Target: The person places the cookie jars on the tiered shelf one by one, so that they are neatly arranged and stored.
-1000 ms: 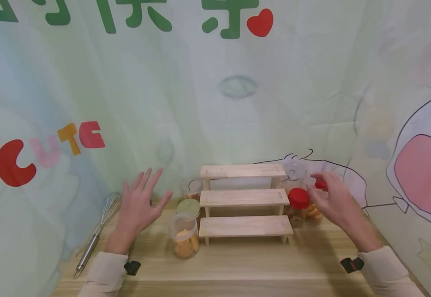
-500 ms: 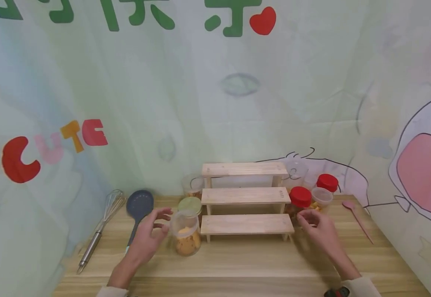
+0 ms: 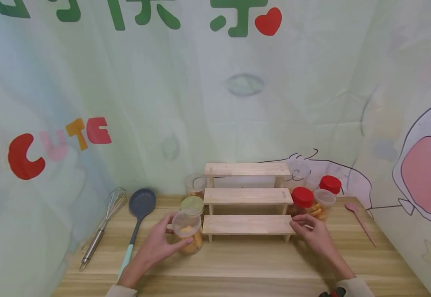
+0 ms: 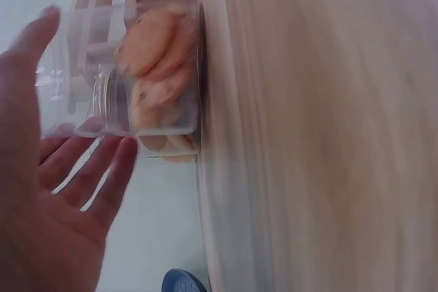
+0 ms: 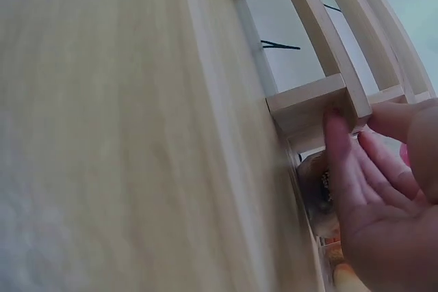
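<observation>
In the head view, my left hand [image 3: 161, 239] curls around a clear plastic jar [image 3: 187, 225] holding round orange-brown cookies. Its thumb lies across the jar's front, with the fingers at the left and back. The left wrist view shows the cookies [image 4: 161, 52] through the jar wall. A three-step wooden stand [image 3: 248, 224] occupies the middle of the table. My right hand [image 3: 313, 233] pinches the right end of its lowest step; in the right wrist view, fingertips lie on both sides of the wooden corner [image 5: 352, 104].
Behind the held jar is a green-lidded jar [image 3: 193, 203]. Red-lidded jars [image 3: 302, 198] and an open tub [image 3: 324, 199] stand right of the stand. A whisk [image 3: 105, 227] and a skimmer [image 3: 142, 204] lie left, a pink spoon [image 3: 360, 222] right. Cloth walls enclose the table.
Both hands have come down from the air. The left has closed around the cookie jar, and the right has moved inward onto the end of the lowest step. Jars and stand keep their places.
</observation>
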### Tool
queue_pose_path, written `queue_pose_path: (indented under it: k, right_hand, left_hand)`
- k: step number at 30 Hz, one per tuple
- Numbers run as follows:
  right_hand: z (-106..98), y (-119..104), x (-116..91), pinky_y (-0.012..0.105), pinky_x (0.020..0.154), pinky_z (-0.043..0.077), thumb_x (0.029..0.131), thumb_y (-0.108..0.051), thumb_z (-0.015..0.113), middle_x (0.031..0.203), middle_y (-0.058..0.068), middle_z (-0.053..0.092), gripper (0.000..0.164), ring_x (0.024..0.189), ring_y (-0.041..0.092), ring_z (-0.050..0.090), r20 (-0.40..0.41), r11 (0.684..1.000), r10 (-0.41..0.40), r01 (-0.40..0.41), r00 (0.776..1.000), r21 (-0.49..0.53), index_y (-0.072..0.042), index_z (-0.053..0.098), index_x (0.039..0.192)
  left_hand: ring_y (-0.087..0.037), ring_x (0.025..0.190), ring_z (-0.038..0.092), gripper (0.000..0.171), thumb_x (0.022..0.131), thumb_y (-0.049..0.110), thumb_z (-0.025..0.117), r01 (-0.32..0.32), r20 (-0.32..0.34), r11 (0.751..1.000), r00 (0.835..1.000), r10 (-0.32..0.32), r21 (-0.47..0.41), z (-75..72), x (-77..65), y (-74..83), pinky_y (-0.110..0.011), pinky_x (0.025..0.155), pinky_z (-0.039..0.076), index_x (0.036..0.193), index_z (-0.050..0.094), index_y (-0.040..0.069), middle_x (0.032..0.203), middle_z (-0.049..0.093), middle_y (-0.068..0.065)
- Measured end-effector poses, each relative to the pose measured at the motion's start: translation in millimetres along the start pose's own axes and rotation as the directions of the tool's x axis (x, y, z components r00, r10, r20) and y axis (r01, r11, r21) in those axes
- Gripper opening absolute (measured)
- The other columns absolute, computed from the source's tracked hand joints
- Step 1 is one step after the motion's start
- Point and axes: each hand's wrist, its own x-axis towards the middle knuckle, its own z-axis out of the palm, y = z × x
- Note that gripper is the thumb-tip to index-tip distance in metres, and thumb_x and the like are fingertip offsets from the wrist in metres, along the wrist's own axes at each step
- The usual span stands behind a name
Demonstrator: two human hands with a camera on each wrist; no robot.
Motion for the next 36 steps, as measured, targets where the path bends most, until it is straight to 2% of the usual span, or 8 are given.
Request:
queue_pose_path:
  k: [5,9,16,22,28,31,36]
  right_hand:
    - [2,1,-2,0.019,0.083,0.057,0.101,-0.033,0.079,0.117,0.012,0.08,0.041,0.095,0.003,0.07,-0.008,1.0,0.007,-0.007,1.0,0.021,-0.003,0.073,0.129]
    - [3,1,-2,0.019,0.084,0.057,0.101,-0.034,0.079,0.12,0.014,0.08,0.046,0.095,0.002,0.07,-0.004,0.999,0.022,-0.022,1.0,0.042,-0.004,0.072,0.135]
    - [4,2,-3,0.018,0.084,0.057,0.1,-0.035,0.08,0.123,0.015,0.081,0.052,0.096,0.003,0.072,0.008,0.995,0.065,-0.066,0.998,0.07,-0.002,0.071,0.139]
    - [5,3,-3,0.019,0.083,0.058,0.1,-0.037,0.08,0.126,0.015,0.08,0.055,0.098,0.006,0.073,0.017,0.992,0.101,-0.102,0.995,0.073,-0.003,0.07,0.141]
    - [5,4,-1,0.019,0.083,0.058,0.099,-0.038,0.081,0.126,0.016,0.08,0.056,0.097,0.005,0.074,0.02,0.99,0.109,-0.111,0.994,0.092,-0.001,0.069,0.141]
    - [5,4,-1,0.019,0.083,0.059,0.1,-0.036,0.081,0.126,0.016,0.08,0.056,0.097,0.006,0.074,0.022,0.988,0.113,-0.115,0.993,0.104,-0.001,0.069,0.141]
    - [5,2,-3,0.018,0.083,0.058,0.1,-0.036,0.08,0.125,0.016,0.08,0.056,0.096,0.006,0.074,0.02,0.988,0.117,-0.118,0.993,0.097,-0.001,0.069,0.142]
  left_hand:
    - [-0.02,0.113,0.069,0.076,0.085,0.044,0.094,-0.031,-0.117,0.999,0.993,0.033,0.025,-2.4,2.4,4.5,-0.041,0.086,0.065,0.145,0.059,0.014,0.128,0.071,0.0]
    - [-0.019,0.107,0.07,0.079,0.083,0.045,0.094,-0.051,-0.183,0.997,0.981,0.06,0.054,-4.1,9.0,14.0,-0.041,0.085,0.064,0.147,0.058,0.014,0.13,0.071,-0.001]
    - [-0.018,0.109,0.069,0.074,0.083,0.035,0.095,-0.15,-0.254,0.989,0.957,0.143,-0.008,2.6,31.1,36.4,-0.039,0.086,0.063,0.144,0.06,0.013,0.131,0.071,-0.001]
    - [-0.019,0.107,0.071,0.069,0.085,0.033,0.093,-0.206,-0.259,0.977,0.947,0.188,-0.047,14.7,52.1,58.6,-0.041,0.085,0.064,0.144,0.061,0.012,0.126,0.073,-0.002]
    - [-0.023,0.109,0.07,0.071,0.088,0.033,0.091,-0.266,-0.245,0.959,0.94,0.236,-0.096,30.4,77.5,79.7,-0.044,0.086,0.063,0.148,0.059,0.011,0.13,0.072,-0.005]
    - [-0.024,0.108,0.069,0.071,0.09,0.036,0.089,-0.252,-0.242,0.96,0.946,0.217,-0.124,38.8,89.0,91.5,-0.046,0.085,0.062,0.15,0.057,0.014,0.133,0.07,-0.003]
    - [-0.023,0.114,0.066,0.07,0.092,0.041,0.088,-0.233,-0.237,0.957,0.953,0.189,-0.175,53.9,112.4,114.0,-0.05,0.094,0.06,0.151,0.056,0.018,0.135,0.068,-0.001]
